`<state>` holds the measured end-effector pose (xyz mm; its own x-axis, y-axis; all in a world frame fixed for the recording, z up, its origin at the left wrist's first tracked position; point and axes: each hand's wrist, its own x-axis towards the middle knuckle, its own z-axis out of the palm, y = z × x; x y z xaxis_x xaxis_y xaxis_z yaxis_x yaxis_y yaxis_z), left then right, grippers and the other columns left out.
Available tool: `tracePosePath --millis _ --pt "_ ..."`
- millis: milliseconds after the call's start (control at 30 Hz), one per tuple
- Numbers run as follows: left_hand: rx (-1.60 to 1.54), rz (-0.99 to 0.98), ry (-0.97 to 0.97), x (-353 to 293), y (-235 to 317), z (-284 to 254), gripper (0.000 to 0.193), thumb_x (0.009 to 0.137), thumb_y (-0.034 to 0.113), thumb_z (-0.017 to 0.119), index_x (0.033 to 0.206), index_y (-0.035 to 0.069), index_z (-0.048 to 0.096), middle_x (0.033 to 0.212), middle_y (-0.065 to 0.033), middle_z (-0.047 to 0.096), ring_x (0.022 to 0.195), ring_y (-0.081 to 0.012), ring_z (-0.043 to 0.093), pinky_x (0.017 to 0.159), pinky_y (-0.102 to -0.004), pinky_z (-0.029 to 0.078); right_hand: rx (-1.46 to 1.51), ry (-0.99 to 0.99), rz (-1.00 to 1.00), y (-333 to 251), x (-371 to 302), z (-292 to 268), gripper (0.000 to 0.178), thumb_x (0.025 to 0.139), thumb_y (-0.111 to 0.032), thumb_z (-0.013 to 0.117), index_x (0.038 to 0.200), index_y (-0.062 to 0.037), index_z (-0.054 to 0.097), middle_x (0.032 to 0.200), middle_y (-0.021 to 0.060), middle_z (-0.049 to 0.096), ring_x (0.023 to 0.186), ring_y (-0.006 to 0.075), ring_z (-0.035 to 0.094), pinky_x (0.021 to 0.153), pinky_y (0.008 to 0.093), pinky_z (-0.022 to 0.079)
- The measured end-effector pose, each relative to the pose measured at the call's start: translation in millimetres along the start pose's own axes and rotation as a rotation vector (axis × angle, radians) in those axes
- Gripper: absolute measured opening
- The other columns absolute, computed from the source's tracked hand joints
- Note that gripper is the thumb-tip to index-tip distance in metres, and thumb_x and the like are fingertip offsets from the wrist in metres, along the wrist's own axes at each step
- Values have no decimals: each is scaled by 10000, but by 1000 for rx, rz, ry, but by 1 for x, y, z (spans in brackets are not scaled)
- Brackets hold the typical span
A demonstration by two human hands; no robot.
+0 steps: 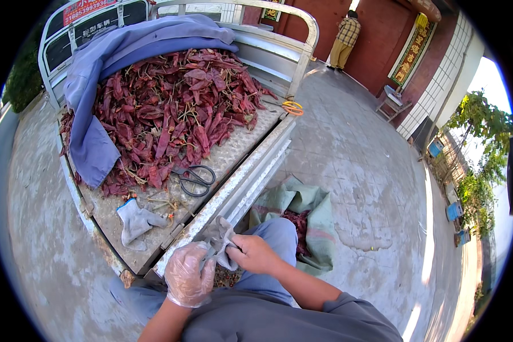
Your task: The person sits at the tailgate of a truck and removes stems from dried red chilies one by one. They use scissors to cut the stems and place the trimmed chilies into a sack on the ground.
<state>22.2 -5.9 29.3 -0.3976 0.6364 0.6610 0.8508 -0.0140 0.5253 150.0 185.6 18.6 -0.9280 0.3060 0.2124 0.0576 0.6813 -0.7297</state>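
Note:
My left hand (pixel 189 276) wears a thin clear plastic glove; its fingers are curled against the edge of a crumpled grey cloth glove (pixel 224 241). My bare right hand (pixel 253 253) pinches the other side of that cloth glove. Both hands are just off the side rail of a small truck's cargo bed. Another grey work glove (pixel 137 222) with a blue-trimmed cuff lies on the metal bed. Beyond it rests a pair of black-handled scissors (pixel 195 181), beside a big heap of dried red chili peppers (pixel 171 114).
A blue-purple cloth (pixel 91 131) drapes the heap's left and back. Right of my knee stands an open green woven sack (pixel 320 228) with chilies inside. Orange bands (pixel 293 108) hang on the bed's corner post. Far off, a person (pixel 346 39) stands by red doors; a stool (pixel 392 104) is nearby.

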Motion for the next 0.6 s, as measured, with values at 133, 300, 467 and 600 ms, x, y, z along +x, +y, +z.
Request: tracePosePath --millis 133,300,467,600 --pt "-219 205 -150 -2 11 11 389 768 -48 711 1128 98 688 1031 -129 723 903 -362 729 760 -441 609 69 -125 106 -6 4 1 308 991 -296 633 898 -6 584 830 262 642 817 494 635 717 564 483" --pt "-109 -35 -305 -9 0 19 333 813 -70 594 1098 72 692 987 -178 734 834 -391 731 720 -453 609 333 -176 336 -11 -6 -2 310 996 -300 634 901 -8 592 823 264 638 805 496 628 700 556 481" --pt "100 -60 -613 -10 -2 23 223 850 22 604 1037 67 716 905 -175 726 791 -390 712 697 -493 581 126 -99 128 -4 -8 1 312 990 -298 639 892 -6 589 812 273 624 799 497 624 684 556 472" --pt "251 91 -921 5 3 23 144 840 76 632 937 51 735 933 -173 736 821 -372 715 742 -497 575 59 -100 60 -2 -5 3 337 997 -312 620 859 -6 591 814 270 630 802 496 626 690 571 470"
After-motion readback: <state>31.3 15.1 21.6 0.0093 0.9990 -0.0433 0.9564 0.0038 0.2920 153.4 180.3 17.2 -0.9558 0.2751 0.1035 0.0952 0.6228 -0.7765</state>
